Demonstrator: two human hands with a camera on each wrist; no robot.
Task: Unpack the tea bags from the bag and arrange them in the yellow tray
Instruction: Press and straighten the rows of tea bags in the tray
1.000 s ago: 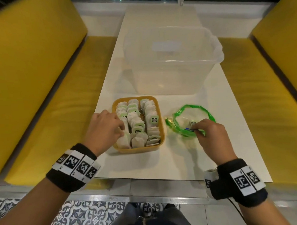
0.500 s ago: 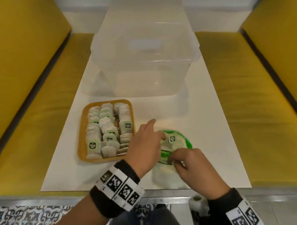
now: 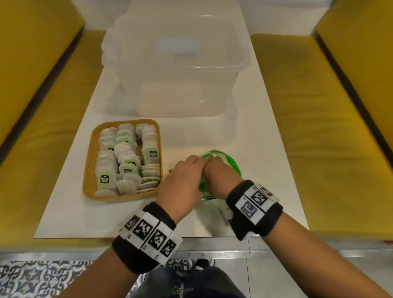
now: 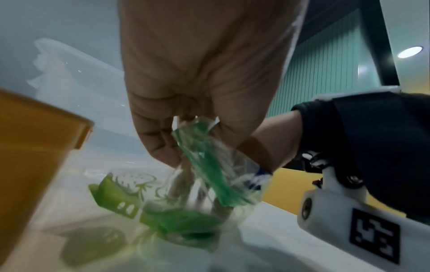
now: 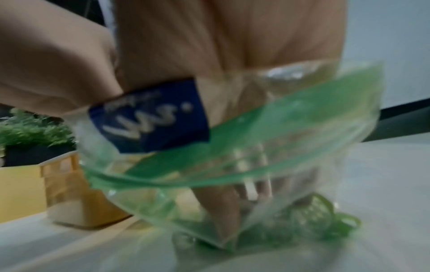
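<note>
Tea bags (image 3: 127, 160) packed in rows in yellow tray (image 3: 89, 161), L side of table (image 3: 262, 133). Bag (image 3: 233, 166), clear w/ green rim, sits just R of tray, near front edge. L hand (image 3: 181, 185) pinches green rim btw thumb + fingers (image 4: 160, 145). R hand (image 3: 218, 177) reaches inside bag, fingers (image 5: 218, 208) pointing down; grip on anything – can't tell, blurred. Hands touching. Clear bin (image 3: 177, 60) behind tray

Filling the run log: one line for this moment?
left hand: grips bag rim | right hand: in bag | tray: nearly full
</note>
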